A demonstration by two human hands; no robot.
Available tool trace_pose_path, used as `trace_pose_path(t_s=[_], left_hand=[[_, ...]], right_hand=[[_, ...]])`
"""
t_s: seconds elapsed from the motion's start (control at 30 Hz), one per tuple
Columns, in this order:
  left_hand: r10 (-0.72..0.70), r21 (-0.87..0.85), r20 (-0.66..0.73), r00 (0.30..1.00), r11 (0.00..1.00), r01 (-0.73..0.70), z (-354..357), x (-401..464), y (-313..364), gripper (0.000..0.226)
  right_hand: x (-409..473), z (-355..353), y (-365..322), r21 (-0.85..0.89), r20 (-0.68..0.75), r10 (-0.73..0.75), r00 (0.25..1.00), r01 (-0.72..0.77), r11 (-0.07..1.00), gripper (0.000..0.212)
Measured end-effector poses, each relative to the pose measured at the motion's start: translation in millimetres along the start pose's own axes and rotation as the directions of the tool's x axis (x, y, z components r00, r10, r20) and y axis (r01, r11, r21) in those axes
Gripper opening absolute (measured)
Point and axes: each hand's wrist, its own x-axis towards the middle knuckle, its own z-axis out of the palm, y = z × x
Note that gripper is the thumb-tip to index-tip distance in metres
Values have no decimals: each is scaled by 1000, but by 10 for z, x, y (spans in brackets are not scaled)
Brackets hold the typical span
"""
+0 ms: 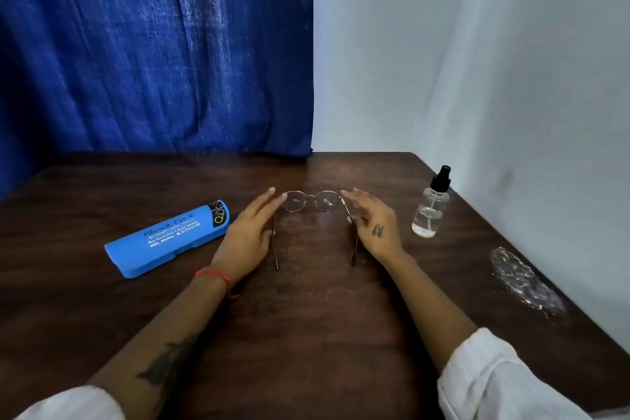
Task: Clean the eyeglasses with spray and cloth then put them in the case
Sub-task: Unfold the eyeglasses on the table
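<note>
Thin metal-framed round eyeglasses (311,200) rest on the dark wooden table (317,310), temples unfolded toward me. My left hand (249,235) lies against the left temple, fingers stretched out and apart, fingertips by the left lens. On the other side, my right hand (375,225) flanks the right temple with spread fingers, thumb touching the temple arm. Neither hand has closed on the frame. A shut blue eyeglass case (170,237) with white print lies left of my left hand. To the right of my right hand stands a clear spray bottle (429,211) with a black nozzle.
A crumpled, clear whitish wrapper or cloth (525,280) lies near the table's right edge. A blue curtain (153,44) hangs behind the table at left. A white wall (494,78) runs along the back right and the right side.
</note>
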Motion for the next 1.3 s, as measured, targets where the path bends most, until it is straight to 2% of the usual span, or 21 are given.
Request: trace_pose_path(t_s=[0.13,0.2,0.37,0.53,0.7,0.8,0.93,1.13,1.23,1.3], left_hand=[[19,49,-27,999,999,-17,74,99,-56,33],[28,38,-53,998,999,-26,88,128,-70,23],[25,-87,-223,974,995,-46,41,154,36,24],[-14,-170,-275,961,985,-34,-16,50,233,23],[-177,-422,-199,964,903,79,-29,-93,362,30],[-206,-464,-159,966,879,112,11,-199,385,31],[-216,-477,-150,965,871,120,23,-247,419,30],[-212,-437,-115,970,888,142,7,-293,444,33],[-212,-392,-102,972,907,157,-43,-369,452,45],[-194,-332,-102,976,931,150,-96,-467,430,52]], right_hand=[[93,30,-26,-89,1,-58,998,57,994,30],[101,39,-45,-97,-23,-96,995,94,991,23],[66,-21,-134,-40,-136,-109,985,104,994,23],[-68,-170,-264,117,-206,91,974,-68,991,16],[-268,-298,-302,313,-76,245,967,-210,926,15],[-366,-307,-284,358,0,330,944,-308,881,16],[-424,-326,-326,372,27,365,931,-348,860,15],[-479,-353,-391,261,10,363,932,-353,899,20],[-613,-469,-522,71,-52,353,934,-349,934,32],[-787,-567,-656,-86,-101,318,943,-327,941,34]])
